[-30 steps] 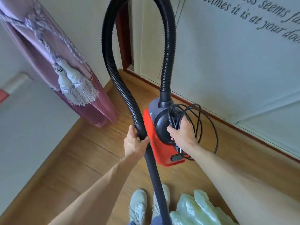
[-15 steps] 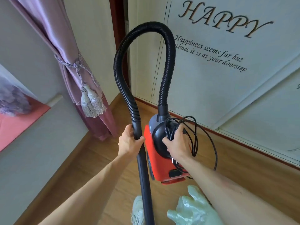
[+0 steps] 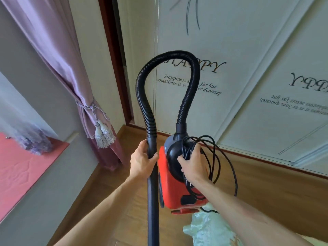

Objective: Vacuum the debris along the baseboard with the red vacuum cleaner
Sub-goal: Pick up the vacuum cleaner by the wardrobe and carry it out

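Note:
The red vacuum cleaner [image 3: 174, 189] hangs in the air in front of me, above the wooden floor. My right hand [image 3: 192, 164] grips its black top handle together with the coiled black power cord [image 3: 221, 162]. A ribbed black hose [image 3: 147, 96] arches up from the vacuum's top and comes down to the rigid wand [image 3: 153, 201]. My left hand [image 3: 141, 161] is closed around the wand just below the hose cuff. The reddish-brown baseboard [image 3: 257, 158] runs along the white wall on the right. No debris is visible.
A purple curtain [image 3: 71, 71] with a tassel tie-back [image 3: 103, 134] hangs in the left corner by a dark door frame [image 3: 115, 59]. A pale green glossy object [image 3: 211, 228] sits at the bottom. A red-topped surface [image 3: 23, 167] lies at the left. The wooden floor [image 3: 275, 192] spreads between them.
My view has tilted upward, showing more wall and lettering and losing my shoes. Both hands keep their grips, and the vacuum stays lifted in about the same place.

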Demonstrator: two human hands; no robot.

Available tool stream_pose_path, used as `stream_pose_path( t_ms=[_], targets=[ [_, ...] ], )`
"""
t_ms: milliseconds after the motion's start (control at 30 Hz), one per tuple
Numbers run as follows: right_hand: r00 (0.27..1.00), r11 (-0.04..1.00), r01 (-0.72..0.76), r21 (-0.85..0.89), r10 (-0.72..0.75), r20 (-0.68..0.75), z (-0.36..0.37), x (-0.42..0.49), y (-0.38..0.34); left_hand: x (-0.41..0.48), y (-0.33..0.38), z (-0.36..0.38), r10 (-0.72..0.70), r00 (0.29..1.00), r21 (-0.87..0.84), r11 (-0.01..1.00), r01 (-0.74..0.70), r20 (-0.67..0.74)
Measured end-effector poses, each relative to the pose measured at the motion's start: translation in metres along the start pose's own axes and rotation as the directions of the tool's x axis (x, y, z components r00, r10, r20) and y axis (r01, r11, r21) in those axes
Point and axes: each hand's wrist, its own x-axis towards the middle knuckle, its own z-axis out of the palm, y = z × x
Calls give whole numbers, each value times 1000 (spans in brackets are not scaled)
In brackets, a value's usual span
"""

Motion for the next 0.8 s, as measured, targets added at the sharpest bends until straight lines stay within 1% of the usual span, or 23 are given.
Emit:
stream_pose_path(
  t_ms=[133,333,500,800],
  targets=[
    [998,1000,7,17,-6,-59,-29,-28,-28,-6,26,-15,67,998,-2,998,-67,22],
    [987,999,6,46,2,-162,-65,-57,-61,-14,64,-33,145,985,-10,989,-145,98],
    [967,994,-17,104,43,-251,-89,-64,-82,-11,97,-42,214,958,-20,977,-214,191],
    [924,985,-31,167,92,-372,-131,-65,-109,8,156,-37,282,923,-14,957,-289,262]
  ],
)
